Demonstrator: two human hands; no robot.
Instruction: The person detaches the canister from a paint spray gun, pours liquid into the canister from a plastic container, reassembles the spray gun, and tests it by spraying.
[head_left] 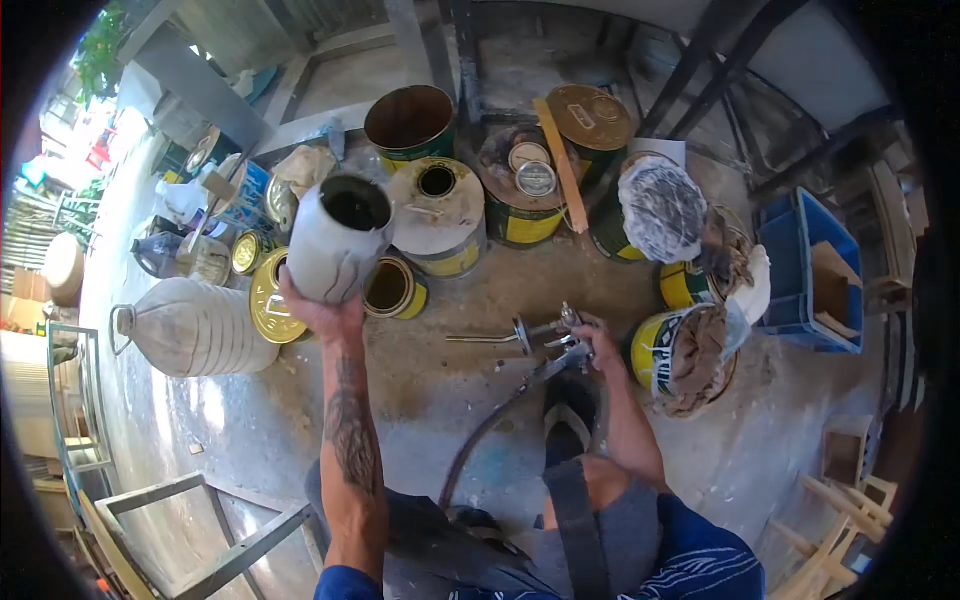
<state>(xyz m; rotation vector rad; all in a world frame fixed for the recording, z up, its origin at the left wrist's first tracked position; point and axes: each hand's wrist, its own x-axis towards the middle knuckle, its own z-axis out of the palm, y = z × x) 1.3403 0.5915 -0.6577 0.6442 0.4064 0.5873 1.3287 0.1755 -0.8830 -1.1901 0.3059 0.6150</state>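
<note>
My left hand (325, 312) grips a whitish, paint-streaked spray gun cup (340, 262) from below and the side. The cup is tilted, its open mouth facing up, with a dark inside. In my right hand (598, 346) is a metal spray gun (545, 332) with its thin suction tube (480, 339) pointing left. A dark hose (490, 425) curves down from the gun. Beside the cup stand an open small yellow can (412, 303) and a large can with a whitish top (438, 222). A yellow lid (272, 300) is partly hidden behind my left hand.
At left lies a large plastic bottle (195, 328). Behind are an open drum (408, 125) and a wooden stick (560, 165) leaning on cans. To the right are a plastic-covered can (662, 208), a cloth-topped can (655, 350) and a blue crate (785, 265). A metal frame (240, 555) stands lower left.
</note>
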